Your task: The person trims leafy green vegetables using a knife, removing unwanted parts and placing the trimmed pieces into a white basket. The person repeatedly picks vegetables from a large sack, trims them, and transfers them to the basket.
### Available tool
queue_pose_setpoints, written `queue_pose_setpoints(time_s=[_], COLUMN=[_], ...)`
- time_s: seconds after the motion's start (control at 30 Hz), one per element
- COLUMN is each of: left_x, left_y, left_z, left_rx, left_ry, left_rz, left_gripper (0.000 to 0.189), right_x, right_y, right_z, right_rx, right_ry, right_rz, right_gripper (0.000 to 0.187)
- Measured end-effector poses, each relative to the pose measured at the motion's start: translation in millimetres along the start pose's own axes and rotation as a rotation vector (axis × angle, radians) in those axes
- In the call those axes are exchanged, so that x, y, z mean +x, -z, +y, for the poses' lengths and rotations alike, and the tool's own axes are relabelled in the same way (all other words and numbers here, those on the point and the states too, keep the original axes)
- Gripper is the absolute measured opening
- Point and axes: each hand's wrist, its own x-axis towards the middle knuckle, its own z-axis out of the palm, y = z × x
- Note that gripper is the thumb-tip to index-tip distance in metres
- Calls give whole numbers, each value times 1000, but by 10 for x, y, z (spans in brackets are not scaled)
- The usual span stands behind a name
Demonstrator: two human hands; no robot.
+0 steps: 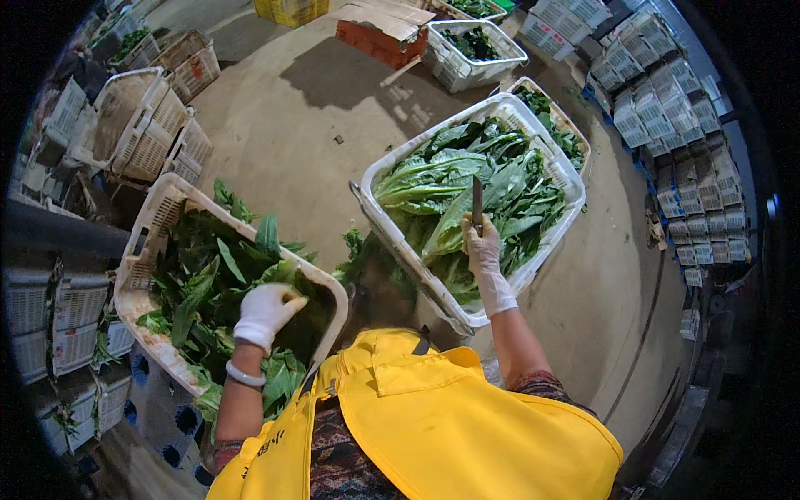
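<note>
My right hand (482,250), in a pale glove, grips a knife (477,203) with its blade pointing away from me. It is over a white plastic crate (431,294) of long-leaf lettuce (444,172); one pale-ribbed head lies just left of the knife. At the left, my left hand (269,312) wears a white glove, and a pale bangle circles the wrist. It hovers over a second, dirtier plastic crate (150,200) heaped with loose dark leaves (200,281). Its fingers are curled, and whether anything is in them cannot be told.
Behind the lettuce crate are another crate of greens (562,134), a white basket (456,69) and a red box (375,47) topped with cardboard. Stacked crates (662,106) line the right; more crates (150,125) stand at the left. Leaves (356,250) hang between the two near crates.
</note>
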Motion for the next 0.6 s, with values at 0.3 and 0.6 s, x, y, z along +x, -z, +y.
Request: queue_pose_setpoints(time_s=[0.3, 0.6], left_x=[2316, 2064], left_y=[-426, -1167], left_z=[1816, 2128], left_rx=[-365, 194], left_ry=[-388, -447], left_rz=[260, 110], left_gripper=[108, 140], right_x=[545, 635], right_y=[-305, -377], right_z=[535, 606], right_rx=[507, 578], right_ry=[-234, -257], right_rz=[229, 260], right_gripper=[25, 36])
